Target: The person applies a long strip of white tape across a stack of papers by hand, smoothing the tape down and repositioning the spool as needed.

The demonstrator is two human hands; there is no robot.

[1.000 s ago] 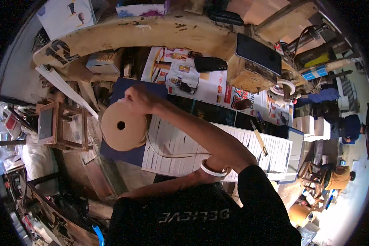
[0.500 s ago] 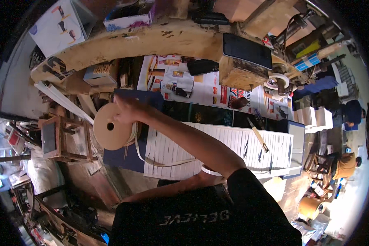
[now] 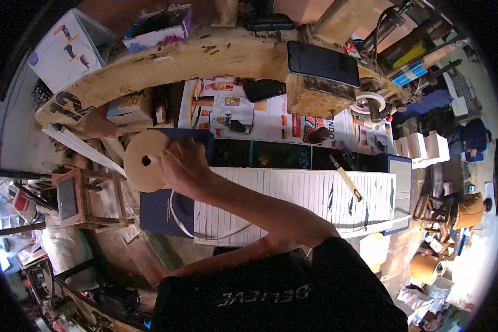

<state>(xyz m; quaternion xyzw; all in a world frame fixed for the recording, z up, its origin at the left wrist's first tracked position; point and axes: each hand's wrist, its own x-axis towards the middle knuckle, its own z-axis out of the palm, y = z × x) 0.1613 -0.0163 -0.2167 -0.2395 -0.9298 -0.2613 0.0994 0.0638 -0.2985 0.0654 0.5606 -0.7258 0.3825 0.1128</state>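
Head view: your right hand (image 3: 185, 166) is closed on the right side of a cardboard reel (image 3: 137, 145), fingers laid over its edge and thumb near the dark hole in its round tan face. The reel is at the left end of the work, over a dark blue board (image 3: 163, 213) that shows below and to the right of it. Near the reel, a narrow white tape (image 3: 176, 221) hangs in a loose curve, crosses the lower left part of a row of white strips (image 3: 265, 182) and reaches your right forearm; a white band (image 3: 376, 226) runs along the row's lower right edge. Your left forearm (image 3: 227, 256) comes in low and meets the right one, which hides your left hand, so I cannot tell whether it grips anything. On the row, to the right of your arm, a cutter (image 3: 347, 180) with a tan handle lies slantwise. Beyond the row a printed sheet (image 3: 271, 119) is spread out, and a phone (image 3: 323, 62) rests on a worn block (image 3: 320, 98)
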